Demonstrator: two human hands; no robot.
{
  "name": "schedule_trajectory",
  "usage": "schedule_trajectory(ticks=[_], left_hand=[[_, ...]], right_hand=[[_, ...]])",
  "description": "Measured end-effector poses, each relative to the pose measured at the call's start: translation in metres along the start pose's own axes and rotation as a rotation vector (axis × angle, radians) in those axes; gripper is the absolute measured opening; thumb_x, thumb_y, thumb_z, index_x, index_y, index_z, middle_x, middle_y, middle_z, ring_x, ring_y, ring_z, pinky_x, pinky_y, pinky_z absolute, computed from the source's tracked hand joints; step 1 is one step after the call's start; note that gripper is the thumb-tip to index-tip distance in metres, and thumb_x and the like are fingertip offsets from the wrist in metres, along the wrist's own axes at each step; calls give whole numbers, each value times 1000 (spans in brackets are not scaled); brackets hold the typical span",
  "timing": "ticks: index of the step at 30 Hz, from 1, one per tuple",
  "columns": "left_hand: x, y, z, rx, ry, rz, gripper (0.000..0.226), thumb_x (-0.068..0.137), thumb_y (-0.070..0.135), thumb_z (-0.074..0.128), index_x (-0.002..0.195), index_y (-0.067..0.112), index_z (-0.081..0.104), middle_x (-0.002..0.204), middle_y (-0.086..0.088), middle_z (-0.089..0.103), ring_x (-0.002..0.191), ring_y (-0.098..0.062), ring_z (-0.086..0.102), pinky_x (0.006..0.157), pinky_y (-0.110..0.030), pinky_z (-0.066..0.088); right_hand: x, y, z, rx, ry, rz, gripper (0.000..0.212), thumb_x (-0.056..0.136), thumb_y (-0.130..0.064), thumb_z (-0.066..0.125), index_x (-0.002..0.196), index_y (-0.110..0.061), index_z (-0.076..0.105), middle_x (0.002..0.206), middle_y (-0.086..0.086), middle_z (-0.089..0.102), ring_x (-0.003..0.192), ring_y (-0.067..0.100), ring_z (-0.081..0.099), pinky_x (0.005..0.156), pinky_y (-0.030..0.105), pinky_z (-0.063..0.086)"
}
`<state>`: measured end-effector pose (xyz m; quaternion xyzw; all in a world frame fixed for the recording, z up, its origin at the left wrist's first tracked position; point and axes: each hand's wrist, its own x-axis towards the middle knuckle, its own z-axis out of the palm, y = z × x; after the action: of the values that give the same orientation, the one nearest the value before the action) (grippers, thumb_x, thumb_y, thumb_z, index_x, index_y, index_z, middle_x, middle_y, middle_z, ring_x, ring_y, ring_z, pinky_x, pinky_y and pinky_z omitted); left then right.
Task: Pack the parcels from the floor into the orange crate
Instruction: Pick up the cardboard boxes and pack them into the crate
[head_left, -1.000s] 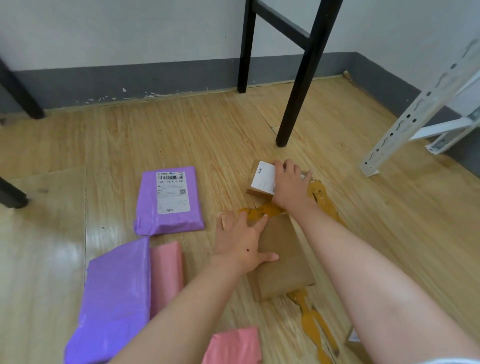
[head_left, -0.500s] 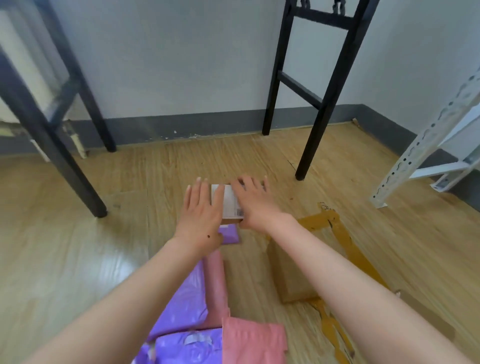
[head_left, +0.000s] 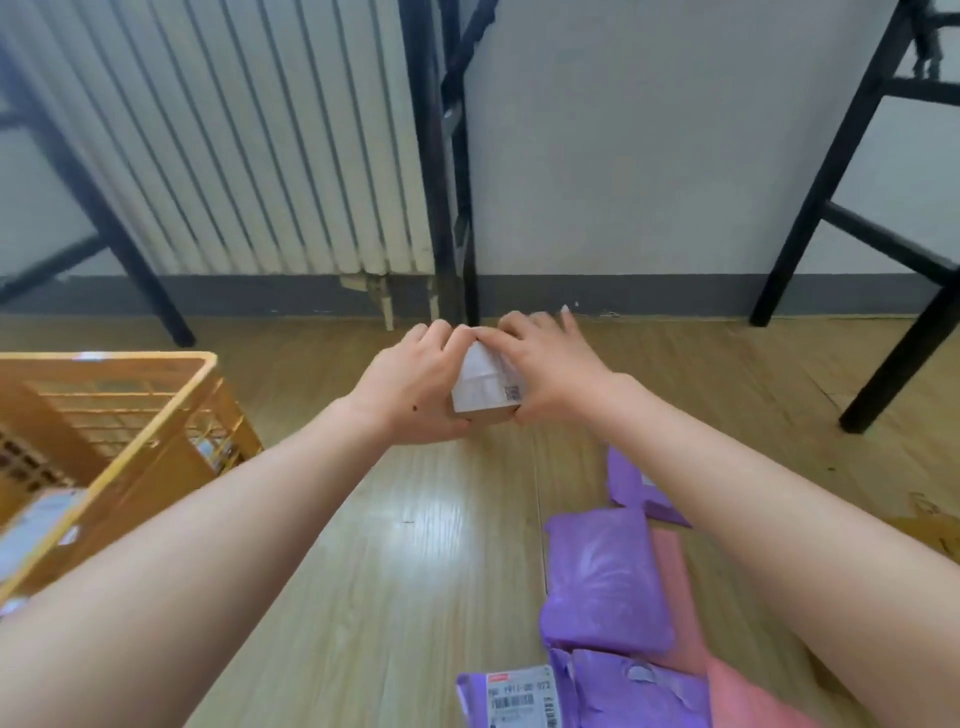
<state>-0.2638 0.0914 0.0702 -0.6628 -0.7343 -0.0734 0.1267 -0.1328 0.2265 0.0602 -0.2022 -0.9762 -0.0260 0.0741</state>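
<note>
Both hands (head_left: 483, 379) grip small box (head_left: 485, 387), label up, w/ long axis pointing away.

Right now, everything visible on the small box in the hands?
The box is small, brown cardboard by the look of its lower edge, with a white shipping label bearing a small printed code across its near face. It is tilted, held off the floor between both hands: left hand wraps its left side, right hand covers the top and right. Most of it is hidden. The crate stands apart to its left.
</note>
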Motion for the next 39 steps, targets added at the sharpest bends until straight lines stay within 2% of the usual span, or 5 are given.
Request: schedule_trajectory(ticks=[8,15,22,33,39], left_hand=[[-111,-140,-27,4,98,-163,77,62,41,79,122,10,42,116,-11,44,100,-26,40,81,-39,48],[-204,-249,-38,-57,283,-364,73,64,36,80,120,10,42,115,-13,44,100,-22,39,74,-25,38],[-280,-322,-21,-80,314,-639,77,64,42,80,124,12,41,118,-11,41,104,-23,37,77,-24,34],[-321,-389,53,-200,83,-1053,77,63,42,81,120,13,38,123,-14,37,115,-29,35,82,-30,38],[-319,-421,72,-294,22,-1159,83,62,21,86,126,13,35,128,-13,37,119,-31,37,92,-38,42]], right_hand=[[89,-155,-13,-70,41,-180,103,71,-40,75,150,-33,10,143,1,32,135,26,27,116,56,5],[169,-293,-4,16,116,-313,100,73,-39,72,151,-32,10,151,5,26,144,28,14,115,58,5],[200,-407,35,202,94,-357,91,81,-10,65,151,-30,11,159,5,9,147,27,1,119,47,12],[206,-435,92,275,-108,-193,80,80,-12,65,148,-19,23,151,3,31,142,23,26,117,43,17],[204,-433,98,253,-94,-212,77,84,-11,61,149,-19,20,152,2,29,145,23,17,118,40,16]])
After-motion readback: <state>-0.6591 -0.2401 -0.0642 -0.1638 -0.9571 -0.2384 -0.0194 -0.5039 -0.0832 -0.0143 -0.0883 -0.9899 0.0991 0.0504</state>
